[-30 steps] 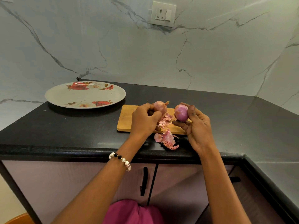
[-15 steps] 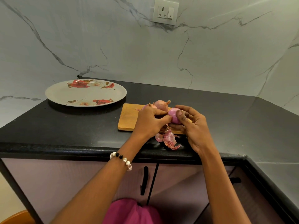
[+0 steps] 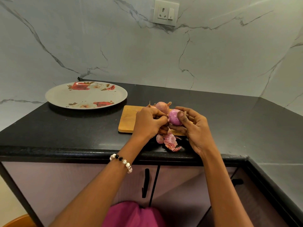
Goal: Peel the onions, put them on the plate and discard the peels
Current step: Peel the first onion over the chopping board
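My right hand (image 3: 195,128) grips a partly peeled purple onion (image 3: 175,118) above the wooden cutting board (image 3: 127,118). My left hand (image 3: 148,123) pinches at the onion's left end with thumb and fingertips. An unpeeled onion (image 3: 162,106) with a dry stem lies on the board just behind my hands, and another is mostly hidden behind my left hand. Loose pink peels (image 3: 169,141) lie on the counter in front of the board. The flowered plate (image 3: 86,95) sits at the back left with nothing on it.
The black counter (image 3: 65,128) ends in a front edge near the peels and turns along the right wall. A wall socket (image 3: 166,12) is on the marble backsplash. Cabinet doors with black handles (image 3: 145,182) are below. An orange object (image 3: 18,222) shows at the bottom left.
My hands have come together: the left hand moved right from the unpeeled onion to the onion held in my right hand and now pinches its end.
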